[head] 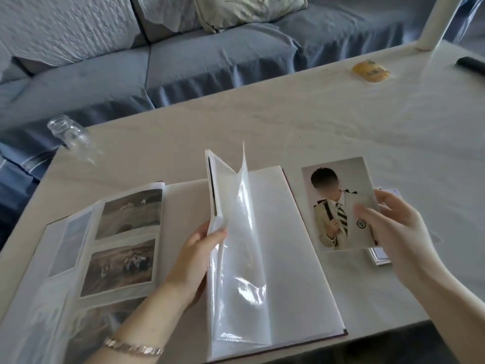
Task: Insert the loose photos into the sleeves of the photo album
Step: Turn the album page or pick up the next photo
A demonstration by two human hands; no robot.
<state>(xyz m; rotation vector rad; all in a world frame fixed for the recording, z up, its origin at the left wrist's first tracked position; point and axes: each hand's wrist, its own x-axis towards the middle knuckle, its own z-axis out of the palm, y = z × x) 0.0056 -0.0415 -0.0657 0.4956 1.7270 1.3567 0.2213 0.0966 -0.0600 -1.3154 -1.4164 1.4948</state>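
An open photo album (288, 258) lies on the white table. Its left pages hold two landscape photos (128, 214) in sleeves. My left hand (199, 256) grips the edge of several upright sleeve pages (231, 232) at the album's middle. The right page is blank white. My right hand (396, 232) pinches a portrait photo (338, 206) of a person in a cream uniform and striped tie, held just right of the album. A small stack of loose photos (380, 258) lies on the table under that hand, mostly hidden.
An empty glass jar (69, 135) stands at the table's far left corner. A yellow packet (370, 70) and a dark object (471, 64) lie at the far right. A white post (435, 22) rises there. A blue sofa (210, 56) runs behind the table (341, 122).
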